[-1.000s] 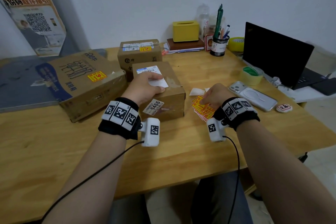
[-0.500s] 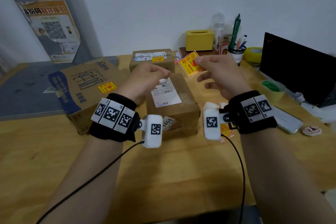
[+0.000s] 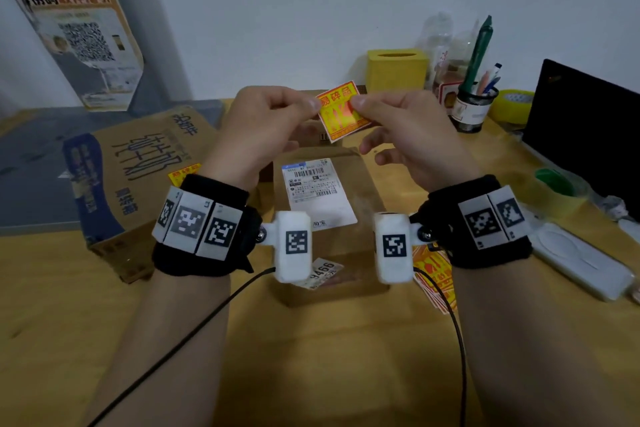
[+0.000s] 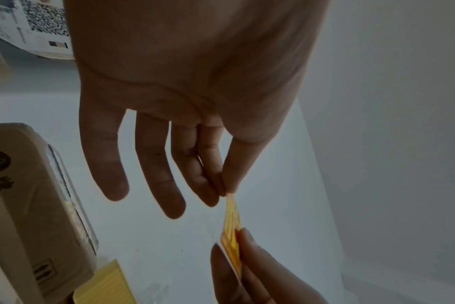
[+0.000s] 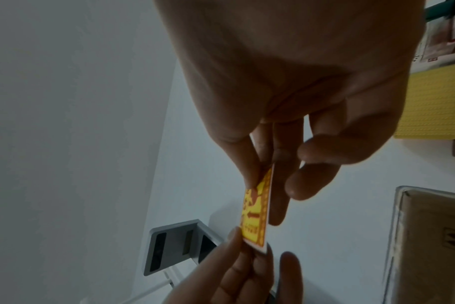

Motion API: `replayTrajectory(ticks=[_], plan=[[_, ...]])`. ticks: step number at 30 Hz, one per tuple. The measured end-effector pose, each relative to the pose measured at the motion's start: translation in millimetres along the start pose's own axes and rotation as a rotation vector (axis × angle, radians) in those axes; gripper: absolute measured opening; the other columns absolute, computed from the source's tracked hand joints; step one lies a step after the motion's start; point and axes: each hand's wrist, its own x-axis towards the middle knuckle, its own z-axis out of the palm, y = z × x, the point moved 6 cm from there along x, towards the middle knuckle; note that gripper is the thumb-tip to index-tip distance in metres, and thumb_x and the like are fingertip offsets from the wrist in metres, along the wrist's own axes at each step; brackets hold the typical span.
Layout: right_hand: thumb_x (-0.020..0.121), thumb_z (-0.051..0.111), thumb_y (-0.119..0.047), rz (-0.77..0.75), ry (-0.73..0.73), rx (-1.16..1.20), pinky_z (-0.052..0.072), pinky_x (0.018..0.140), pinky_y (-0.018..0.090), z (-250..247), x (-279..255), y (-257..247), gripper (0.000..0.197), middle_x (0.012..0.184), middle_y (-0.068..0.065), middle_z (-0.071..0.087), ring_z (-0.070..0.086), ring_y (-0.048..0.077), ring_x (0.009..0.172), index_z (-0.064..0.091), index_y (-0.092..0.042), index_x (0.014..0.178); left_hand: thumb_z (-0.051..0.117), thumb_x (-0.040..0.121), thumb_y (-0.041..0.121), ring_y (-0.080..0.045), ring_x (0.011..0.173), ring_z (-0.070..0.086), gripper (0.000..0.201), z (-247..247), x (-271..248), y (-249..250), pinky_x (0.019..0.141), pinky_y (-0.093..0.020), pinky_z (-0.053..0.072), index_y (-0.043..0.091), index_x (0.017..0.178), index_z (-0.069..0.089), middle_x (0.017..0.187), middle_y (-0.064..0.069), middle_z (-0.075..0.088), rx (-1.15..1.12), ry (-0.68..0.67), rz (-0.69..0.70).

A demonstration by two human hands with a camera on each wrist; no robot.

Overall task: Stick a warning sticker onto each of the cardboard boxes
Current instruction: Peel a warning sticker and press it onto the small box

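Note:
A yellow-and-red warning sticker (image 3: 341,111) hangs in the air between my hands. My left hand (image 3: 313,104) pinches its left corner and my right hand (image 3: 356,102) pinches its upper right edge. The wrist views show the same sticker (image 4: 231,222) (image 5: 255,216) edge-on between the thumb and fingers of the left hand (image 4: 225,191) and the right hand (image 5: 260,176). Below the hands stands a small cardboard box (image 3: 367,184) with a white shipping label. A large box (image 3: 138,163) at the left carries a yellow sticker (image 3: 183,173). A third box behind is mostly hidden by my hands.
A stack of stickers (image 3: 433,274) lies on the wooden table (image 3: 311,357) right of the small box. A phone (image 3: 581,263), a tape roll (image 3: 554,191) and a laptop (image 3: 585,128) are on the right. A pen cup (image 3: 474,107) and a yellow tissue box (image 3: 396,71) stand at the back.
My right hand lifted one sticker off the stack. My left hand left the small box, rose, and now pinches the sticker too.

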Motion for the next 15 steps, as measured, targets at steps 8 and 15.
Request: replayTrajectory(ticks=[8, 15], plan=[[0.094, 0.073, -0.024, -0.048, 0.001, -0.021, 0.034, 0.046, 0.025, -4.5, 12.3, 3.9, 0.010, 0.083, -0.003, 0.073, 0.054, 0.012, 0.050, 0.079, -0.017, 0.090, 0.067, 0.094, 0.027, -0.015, 0.078, 0.076, 0.015, 4.2, -2.1, -7.2, 0.075, -0.035, 0.061, 0.019, 0.088, 0.078, 0.086, -0.002, 0.080, -0.032, -0.070, -0.035], [0.094, 0.073, -0.023, -0.079, 0.031, 0.067, 0.033, 0.042, 0.022, -4.9, 8.4, -6.2, 0.008, 0.087, 0.007, 0.075, 0.054, 0.015, 0.046, 0.076, -0.018, 0.088, 0.070, 0.092, 0.022, -0.011, 0.077, 0.075, 0.009, -5.5, -9.1, 0.6, 0.073, -0.030, 0.059, 0.020, 0.088, 0.078, 0.084, 0.004, 0.080, 0.088, -0.142, 0.011]])
